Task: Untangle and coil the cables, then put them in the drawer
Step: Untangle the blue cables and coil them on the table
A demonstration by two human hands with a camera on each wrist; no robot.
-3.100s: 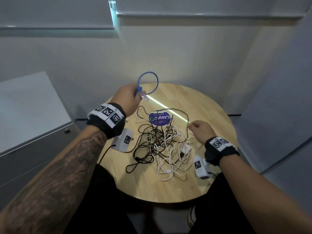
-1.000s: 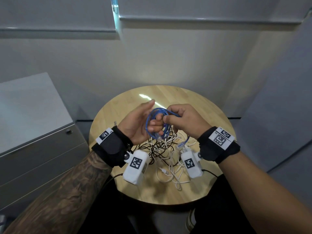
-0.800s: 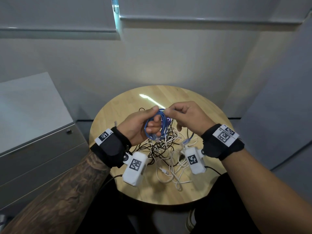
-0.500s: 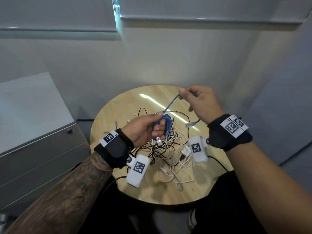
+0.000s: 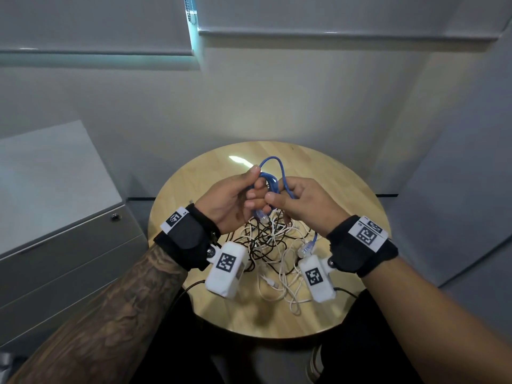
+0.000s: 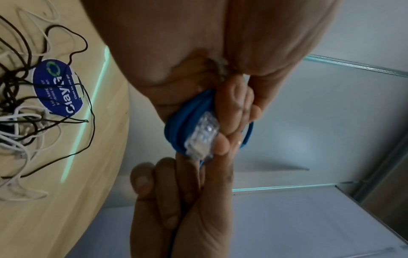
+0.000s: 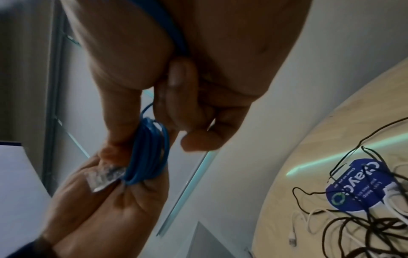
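One blue ethernet cable [image 5: 270, 180] is being worked above the round desk [image 5: 346, 189]. Half a second ago the right hand was stretched away pulling a strand taut; now it's back beside the coil, laying another loop, so coiling looks nearly done. Left hand [image 5: 230, 199] grip clamps the coil and one clear plug [image 6: 203, 135]; right hand [image 5: 304, 202] grip pinches the free strand, second plug [image 5: 307, 246] dangling. Uncounted black and white cables [image 5: 273, 245] stay tangled below. One drawer cabinet [image 5: 69, 245], far left, shut.

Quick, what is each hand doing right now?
Left hand: closed around the coiled blue cable.
Right hand: closed, pinching the same blue cable's loose end.
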